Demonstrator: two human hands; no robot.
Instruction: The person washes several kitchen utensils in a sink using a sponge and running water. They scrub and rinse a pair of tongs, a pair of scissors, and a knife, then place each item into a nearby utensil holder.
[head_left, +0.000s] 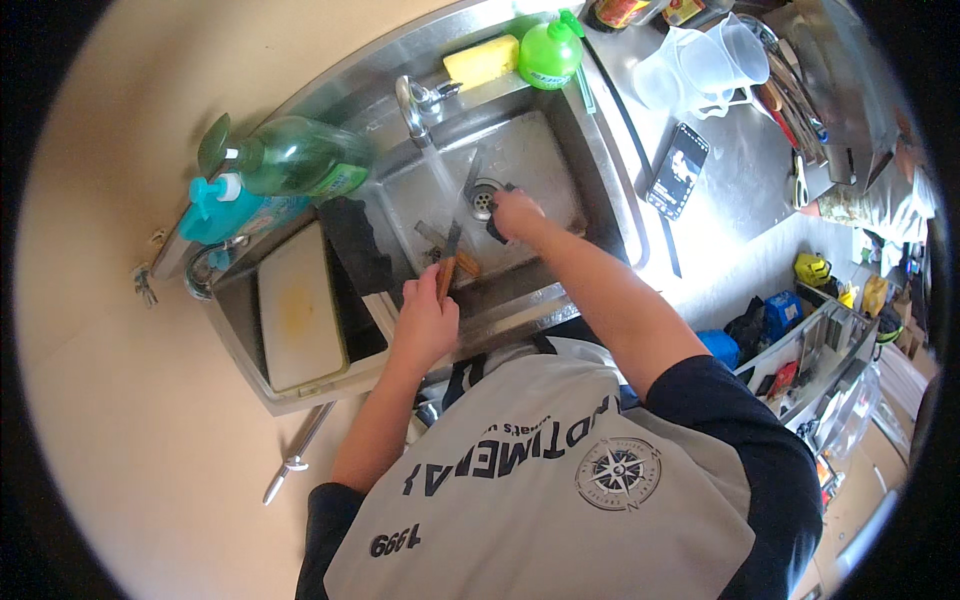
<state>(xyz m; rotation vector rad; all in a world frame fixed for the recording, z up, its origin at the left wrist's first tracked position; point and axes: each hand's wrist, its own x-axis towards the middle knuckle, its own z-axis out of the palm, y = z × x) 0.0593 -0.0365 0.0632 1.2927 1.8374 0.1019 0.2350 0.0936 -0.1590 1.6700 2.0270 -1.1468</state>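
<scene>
In the stainless steel sink (544, 150), my left hand (427, 322) is closed around the wooden handle of a knife (454, 238), whose long narrow blade points up past the drain (483, 201). My right hand (517, 214) grips a dark cloth or scrubbing pad (495, 225) beside the drain, apart from the blade. Water (442, 169) runs from the chrome faucet (412, 109) into the basin. Beneath the held knife, another blade (431, 234) and a wooden handle (469, 264) lie on the basin floor.
A cutting board (300, 307) leans in the left basin, below green (300, 157) and blue (240, 210) pump bottles. A yellow sponge (481, 61) and green soap bottle (550, 56) stand behind the sink. Right are a phone (678, 171), plastic jugs (701, 64) and scissors (800, 180); a person (874, 206) is far right.
</scene>
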